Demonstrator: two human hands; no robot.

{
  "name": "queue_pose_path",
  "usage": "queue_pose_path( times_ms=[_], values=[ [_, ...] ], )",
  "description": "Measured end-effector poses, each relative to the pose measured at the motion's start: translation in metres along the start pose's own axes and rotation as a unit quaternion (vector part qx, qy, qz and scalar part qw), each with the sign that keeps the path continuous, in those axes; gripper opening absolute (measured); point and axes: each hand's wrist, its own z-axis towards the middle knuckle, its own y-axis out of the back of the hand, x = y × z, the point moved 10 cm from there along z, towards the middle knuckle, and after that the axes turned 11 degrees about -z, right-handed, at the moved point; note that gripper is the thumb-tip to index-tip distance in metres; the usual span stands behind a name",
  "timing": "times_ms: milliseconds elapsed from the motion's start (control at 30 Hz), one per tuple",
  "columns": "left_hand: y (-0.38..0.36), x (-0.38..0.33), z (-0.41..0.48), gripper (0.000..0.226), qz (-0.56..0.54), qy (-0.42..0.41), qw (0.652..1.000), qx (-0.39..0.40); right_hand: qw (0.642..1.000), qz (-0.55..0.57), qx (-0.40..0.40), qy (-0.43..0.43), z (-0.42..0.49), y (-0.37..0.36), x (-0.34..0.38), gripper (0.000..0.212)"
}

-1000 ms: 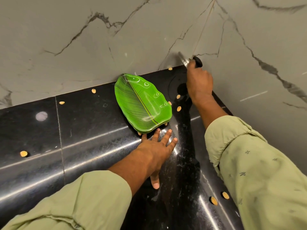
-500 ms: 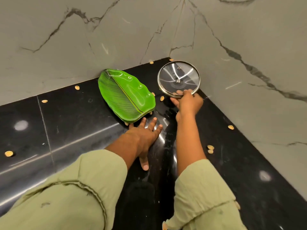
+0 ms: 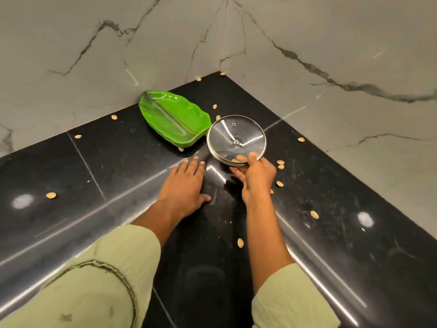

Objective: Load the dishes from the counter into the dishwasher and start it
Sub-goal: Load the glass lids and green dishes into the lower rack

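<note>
A round glass lid (image 3: 236,139) with a metal rim is held tilted above the black counter (image 3: 113,166), its underside facing me. My right hand (image 3: 256,177) grips its near rim, thumb on top and fingers under the glass. A green leaf-shaped plate (image 3: 173,118), apparently the top of a small stack, lies in the corner against the wall, just left of the lid. My left hand (image 3: 185,188) rests flat on the counter with fingers spread, a little short of the plate and holding nothing.
Marble walls (image 3: 331,55) meet in a corner behind the counter. Several pale seed shells (image 3: 280,183) are scattered over the counter, around the plate, lid and hands. The counter's rounded front edge (image 3: 71,223) runs along both sides toward me.
My right hand lifted the lid off the wall corner, turned it underside-up and brought it nearer and lower, beside the plate. The left hand stayed flat on the counter.
</note>
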Motion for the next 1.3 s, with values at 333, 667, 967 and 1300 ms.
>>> queue_pose_path(
  times_ms=[333,667,967,1300],
  values=[
    [0.009,0.009,-0.114,0.088,0.007,-0.040,0.998,-0.041,1.000,-0.006,-0.009,0.015,-0.120,0.050,-0.027,0.015],
    [0.023,0.018,-0.244,0.088,0.031,-0.104,0.988,-0.108,0.996,0.004,-0.089,0.028,-0.275,0.129,-0.072,0.015],
    [0.019,-0.009,-0.336,0.089,0.044,-0.147,0.977,-0.150,0.996,-0.003,-0.090,0.022,-0.379,0.188,-0.113,0.012],
    [-0.027,-0.054,-0.456,0.084,0.033,-0.147,0.975,-0.164,0.997,0.000,-0.062,0.036,-0.471,0.275,-0.145,0.013]
  ],
)
